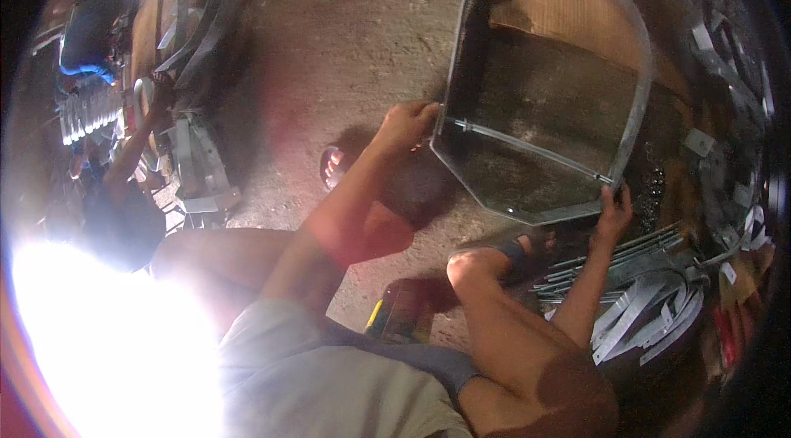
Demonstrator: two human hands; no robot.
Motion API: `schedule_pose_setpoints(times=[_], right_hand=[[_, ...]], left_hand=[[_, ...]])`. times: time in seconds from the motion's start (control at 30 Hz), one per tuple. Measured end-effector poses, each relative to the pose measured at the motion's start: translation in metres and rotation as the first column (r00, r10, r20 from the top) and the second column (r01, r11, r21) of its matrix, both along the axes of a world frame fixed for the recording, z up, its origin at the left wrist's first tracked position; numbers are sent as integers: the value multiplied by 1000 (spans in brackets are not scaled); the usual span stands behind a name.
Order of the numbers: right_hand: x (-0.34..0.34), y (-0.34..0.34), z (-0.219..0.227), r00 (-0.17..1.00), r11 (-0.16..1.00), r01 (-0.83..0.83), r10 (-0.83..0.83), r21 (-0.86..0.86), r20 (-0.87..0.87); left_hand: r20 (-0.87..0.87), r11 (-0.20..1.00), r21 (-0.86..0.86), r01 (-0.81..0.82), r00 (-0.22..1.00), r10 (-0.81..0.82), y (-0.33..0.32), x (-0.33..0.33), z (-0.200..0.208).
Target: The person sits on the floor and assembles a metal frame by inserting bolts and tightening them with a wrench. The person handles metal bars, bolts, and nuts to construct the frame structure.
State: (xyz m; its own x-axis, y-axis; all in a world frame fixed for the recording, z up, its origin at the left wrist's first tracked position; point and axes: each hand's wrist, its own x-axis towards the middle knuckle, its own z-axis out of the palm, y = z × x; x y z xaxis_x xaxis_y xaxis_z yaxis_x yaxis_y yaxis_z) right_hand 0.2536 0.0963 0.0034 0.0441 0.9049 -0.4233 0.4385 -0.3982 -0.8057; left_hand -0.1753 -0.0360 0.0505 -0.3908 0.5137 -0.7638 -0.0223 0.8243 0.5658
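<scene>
A large grey metal frame [648,67], rounded at its far end and angled at its near end, is held tilted over the floor. A thin metal rod [527,148] spans it from side to side, with small nuts near its ends. My left hand [408,126] is closed on the frame's left edge, beside the rod's left end. At the lower right corner, my right hand [611,214] grips the frame close to the rod's other end. Whether either hand also pinches a nut is too small to tell.
Cardboard [544,5] lies beyond the frame. To my right are small metal pieces [655,189], a bundle of rods [568,273] and curved metal strips [651,314]. Another person's arm [132,149] is at the left, near more curved metal parts [202,34]. Bright glare covers the lower left.
</scene>
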Motion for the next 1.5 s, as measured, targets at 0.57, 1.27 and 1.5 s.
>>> schedule_pose_setpoints(times=[0.57, 1.27, 1.5], right_hand=[[-9, -19, 41, 965, 964, 257, -259, 69, 27], [-13, 4, 20, 938, 942, 332, -324, 46, -123], [-11, 14, 15, 967, 967, 255, -255, -14, -17]], left_hand=[[195, 920, 185, -346, 930, 311, -30, 16, -22], [28, 961, 242, -131, 991, 128, -30, 16, -32], [83, 947, 270, -174, 984, 158, -33, 15, -40]])
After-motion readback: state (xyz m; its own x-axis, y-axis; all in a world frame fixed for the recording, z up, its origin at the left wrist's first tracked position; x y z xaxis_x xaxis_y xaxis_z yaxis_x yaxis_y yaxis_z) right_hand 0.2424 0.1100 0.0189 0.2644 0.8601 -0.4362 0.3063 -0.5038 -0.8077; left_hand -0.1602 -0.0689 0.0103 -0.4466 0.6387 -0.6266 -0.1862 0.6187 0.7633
